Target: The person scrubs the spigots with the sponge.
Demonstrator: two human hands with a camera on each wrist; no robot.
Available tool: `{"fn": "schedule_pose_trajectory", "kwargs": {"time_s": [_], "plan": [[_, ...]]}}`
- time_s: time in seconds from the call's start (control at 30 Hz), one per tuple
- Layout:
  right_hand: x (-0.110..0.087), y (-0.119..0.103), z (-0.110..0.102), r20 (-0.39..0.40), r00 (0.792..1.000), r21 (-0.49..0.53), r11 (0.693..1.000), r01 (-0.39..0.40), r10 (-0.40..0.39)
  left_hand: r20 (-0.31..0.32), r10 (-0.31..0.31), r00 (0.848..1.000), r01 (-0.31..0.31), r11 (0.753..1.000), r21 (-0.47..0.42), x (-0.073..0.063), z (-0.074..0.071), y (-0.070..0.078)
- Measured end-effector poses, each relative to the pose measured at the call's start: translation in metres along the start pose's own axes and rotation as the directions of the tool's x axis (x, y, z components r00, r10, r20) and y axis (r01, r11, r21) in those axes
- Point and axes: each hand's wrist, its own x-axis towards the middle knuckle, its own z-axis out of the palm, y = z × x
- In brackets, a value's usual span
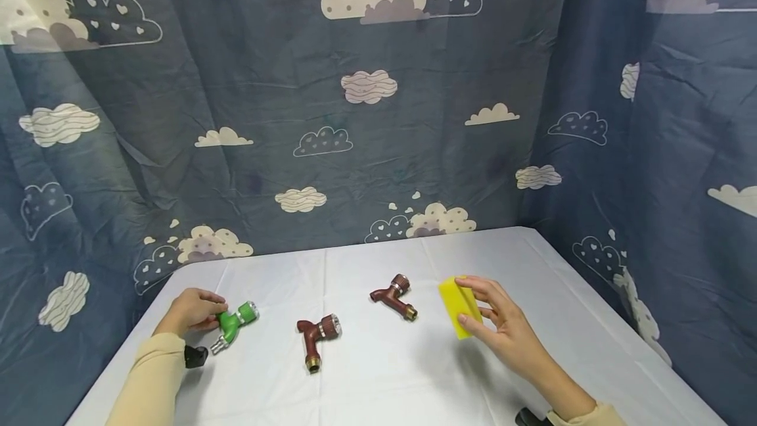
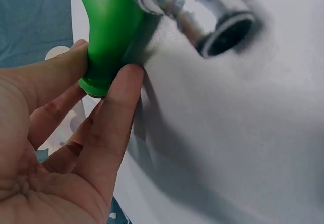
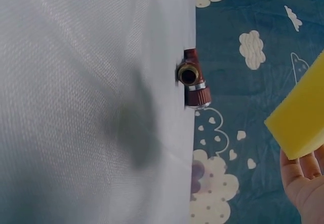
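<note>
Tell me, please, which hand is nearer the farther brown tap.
Right: the right hand, holding the sponge, is just right of the farther brown tap; the left hand, pinching the green tap, is well left.

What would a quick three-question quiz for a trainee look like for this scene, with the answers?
1. How many brown taps lie on the white cloth?
2. True or false: the right hand holds the yellow block clear of the table.
3. What does the left hand pinch? a) the yellow block b) the green tap c) one of the brown taps

Key: 1. Two. 2. True. 3. b
</note>
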Motion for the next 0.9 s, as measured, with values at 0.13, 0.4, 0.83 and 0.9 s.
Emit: {"fn": "schedule_pose_trajectory", "kwargs": {"time_s": [0.13, 0.4, 0.83, 0.9], "plan": [[-0.002, 0.003, 0.000, 0.008, 1.000, -0.004, 1.000, -0.023, 0.023, 0.013, 0.005, 1.000, -0.005, 1.000, -0.005, -0.001, 0.000, -0.002], [-0.004, 0.008, -0.001, 0.005, 1.000, 0.004, 1.000, -0.014, 0.014, 0.078, 0.053, 0.996, -0.051, 0.998, -0.035, -0.006, -0.009, -0.001], [-0.002, 0.007, -0.003, -0.002, 1.000, 0.001, 1.000, -0.013, 0.013, 0.270, 0.126, 0.955, -0.088, 0.985, -0.150, -0.019, -0.031, 0.000], [-0.002, 0.007, -0.003, -0.005, 1.000, 0.000, 1.000, -0.011, 0.011, 0.303, 0.152, 0.941, -0.106, 0.981, -0.164, -0.022, -0.034, -0.001]]}}
